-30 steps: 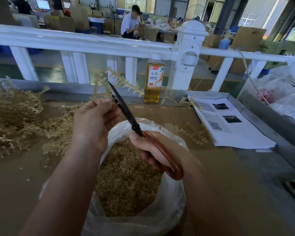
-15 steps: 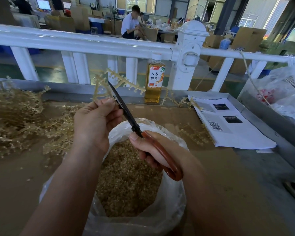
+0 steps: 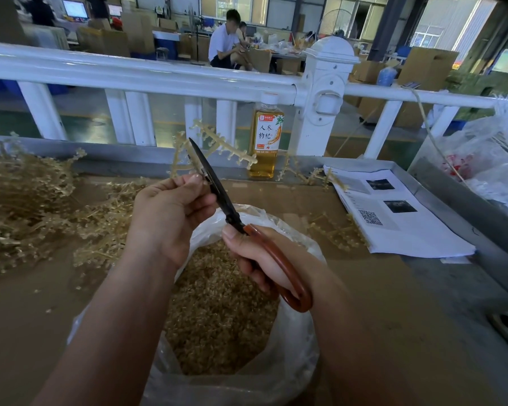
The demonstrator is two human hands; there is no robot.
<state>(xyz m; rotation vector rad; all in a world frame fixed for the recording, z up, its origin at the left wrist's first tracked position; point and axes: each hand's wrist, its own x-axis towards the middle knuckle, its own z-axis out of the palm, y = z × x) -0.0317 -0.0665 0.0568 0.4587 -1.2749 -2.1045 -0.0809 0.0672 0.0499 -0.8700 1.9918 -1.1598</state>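
left grip [image 3: 170,218] pinches sprue [image 3: 232,152] — scissors [image 3: 232,212] (clamped in right grip [image 3: 255,259]) just beside it.

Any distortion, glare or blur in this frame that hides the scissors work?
Head view: the wide lens bows the white railing; daylight washes out the far windows; the plastic bag shows mild sheen; the scissors, the sprig pinched by the left hand, and the right hand are sharp and evenly lit.

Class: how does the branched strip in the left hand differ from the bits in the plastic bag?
The branched strip is one long piece with side stubs; the bits are small and loose. The strip is held up by the left hand at the scissors; the bits lie heaped in the bag. Both are tan.
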